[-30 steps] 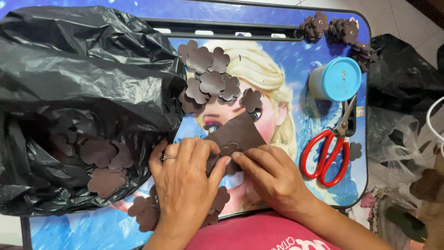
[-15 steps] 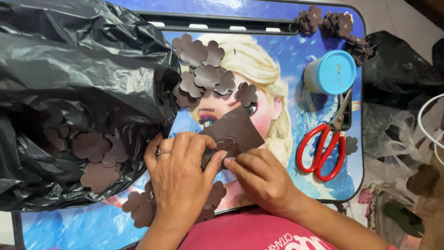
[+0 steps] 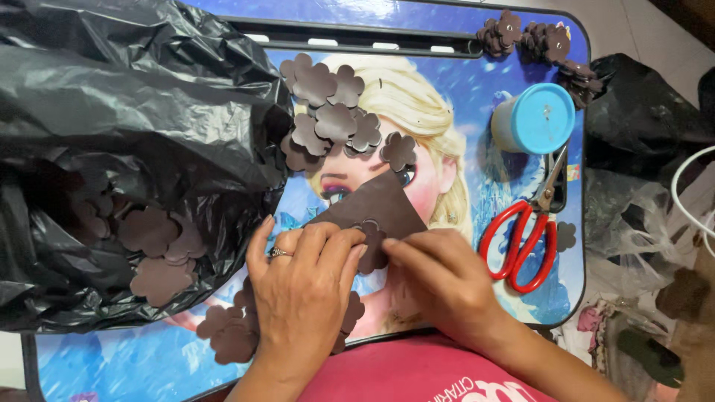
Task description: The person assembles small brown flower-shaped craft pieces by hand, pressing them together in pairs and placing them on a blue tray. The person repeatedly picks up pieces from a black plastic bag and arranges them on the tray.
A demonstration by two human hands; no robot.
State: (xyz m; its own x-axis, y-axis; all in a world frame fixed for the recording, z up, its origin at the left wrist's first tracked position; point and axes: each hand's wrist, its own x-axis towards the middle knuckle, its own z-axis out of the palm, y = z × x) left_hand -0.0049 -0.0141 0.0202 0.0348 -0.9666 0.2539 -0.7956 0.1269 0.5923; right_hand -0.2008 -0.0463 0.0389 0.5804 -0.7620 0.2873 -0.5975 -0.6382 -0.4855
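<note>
At lower centre, a brown foam sheet (image 3: 376, 205) is pinched by the left hand (image 3: 302, 290) and right hand (image 3: 443, 279); a flower shape (image 3: 370, 242) is seemingly being pressed free; careful peeling is needed next.

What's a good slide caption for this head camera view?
Both hands press a brown sheet on a picture table beside flower cutouts and red scissors.
</note>
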